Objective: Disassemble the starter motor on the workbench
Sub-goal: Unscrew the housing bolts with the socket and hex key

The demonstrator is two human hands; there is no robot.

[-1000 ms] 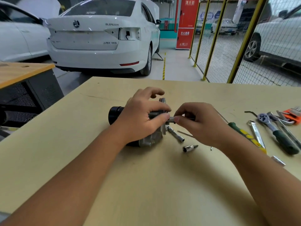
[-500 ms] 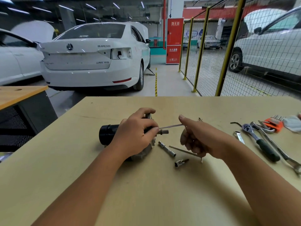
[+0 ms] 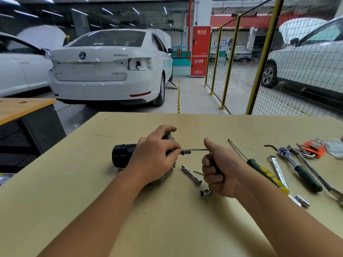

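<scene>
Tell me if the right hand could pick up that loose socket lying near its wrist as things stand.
Probably not at once. The socket lies bare on the workbench just beside the right hand, nothing covering it, but that hand is gripping the long bolt drawn from the starter motor and must release it first.

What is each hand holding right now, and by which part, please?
Left hand grips the starter motor around its housing; right hand grips an L-shaped key by its short arm.
</scene>
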